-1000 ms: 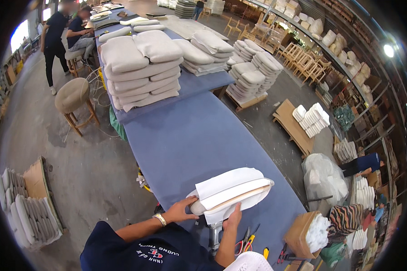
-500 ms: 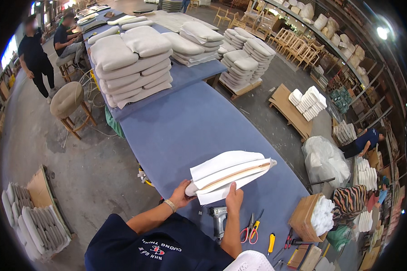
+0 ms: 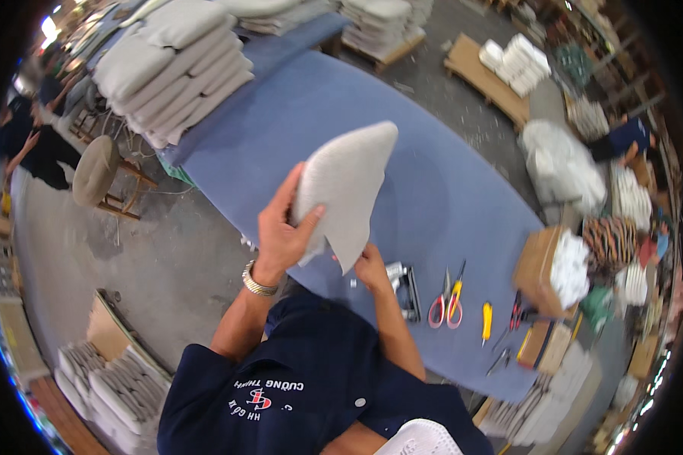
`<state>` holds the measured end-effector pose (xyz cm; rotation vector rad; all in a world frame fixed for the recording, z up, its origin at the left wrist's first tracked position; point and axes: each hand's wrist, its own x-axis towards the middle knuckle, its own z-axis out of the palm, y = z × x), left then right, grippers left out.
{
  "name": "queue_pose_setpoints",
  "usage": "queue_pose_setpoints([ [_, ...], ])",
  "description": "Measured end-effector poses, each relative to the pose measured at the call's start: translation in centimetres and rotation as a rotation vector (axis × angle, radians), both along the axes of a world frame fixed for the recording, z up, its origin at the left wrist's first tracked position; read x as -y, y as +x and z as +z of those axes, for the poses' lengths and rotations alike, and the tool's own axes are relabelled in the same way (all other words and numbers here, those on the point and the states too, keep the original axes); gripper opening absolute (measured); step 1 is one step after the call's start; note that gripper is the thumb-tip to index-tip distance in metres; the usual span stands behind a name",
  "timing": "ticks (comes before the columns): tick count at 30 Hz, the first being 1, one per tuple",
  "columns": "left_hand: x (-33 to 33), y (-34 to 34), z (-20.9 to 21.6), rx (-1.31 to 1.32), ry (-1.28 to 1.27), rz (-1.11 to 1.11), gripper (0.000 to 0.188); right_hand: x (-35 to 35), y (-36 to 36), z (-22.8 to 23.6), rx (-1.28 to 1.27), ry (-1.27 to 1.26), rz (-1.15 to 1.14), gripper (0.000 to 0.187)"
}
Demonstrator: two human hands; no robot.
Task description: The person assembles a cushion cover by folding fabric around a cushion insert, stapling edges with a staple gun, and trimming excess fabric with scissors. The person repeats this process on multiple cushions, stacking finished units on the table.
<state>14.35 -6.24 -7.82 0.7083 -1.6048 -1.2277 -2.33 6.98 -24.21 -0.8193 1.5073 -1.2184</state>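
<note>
My left hand grips a light grey fabric-covered seat cushion by its left edge, thumb on the fabric and fingers behind. The cushion is tilted up above the blue table, fabric face showing, with a loose flap pointing down. At that lower corner my right hand is closed on the fabric edge; its fingertips are partly hidden. Beside my right forearm lies a staple gun, partly covered by the arm. Red-handled scissors and a yellow-handled screwdriver rest farther right.
A yellow cutter and pliers lie near a cardboard box of white stuffing. Stacked grey cushions stand at the table's far left. A round stool is on the floor to the left, with people beyond it.
The cushion has been lifted and turned from its open white underside to its grey face. My left hand has risen with it; my right hand is now at its lower corner. The view has shifted.
</note>
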Motion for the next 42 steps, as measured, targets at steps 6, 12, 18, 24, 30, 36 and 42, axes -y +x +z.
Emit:
queue_pose_setpoints([
  [6,-0.9,4.1,-2.6,0.08,-0.056,-0.129,0.069,-5.3,-0.3,1.9,0.201,0.141,-0.122,0.038],
  [12,-2.2,5.3,-3.9,0.179,-0.066,-0.205,0.064,-6.3,-2.2,1.0,0.266,0.172,-0.242,0.039],
  [18,-3.2,5.4,-4.3,0.171,-0.023,-0.194,0.066,-1.7,-0.5,-3.2,0.484,0.255,-0.266,0.045],
  [24,-3.6,7.4,-4.8,0.225,0.176,-0.11,0.072,3.7,0.1,-5.3,0.707,0.238,-0.4,0.048],
  [30,-2.0,10.5,-7.1,0.658,0.228,-0.02,0.081,5.4,-3.2,-8.0,0.592,0.041,-0.703,0.041],
  [36,-1.1,10.2,-9.2,0.925,0.268,-0.101,0.078,7.7,-7.4,-8.4,0.768,0.029,-0.636,0.042],
  [42,1.8,4.8,-7.9,0.987,0.047,-0.189,0.083,12.0,-11.7,-9.1,0.342,0.206,-0.535,0.045],
])
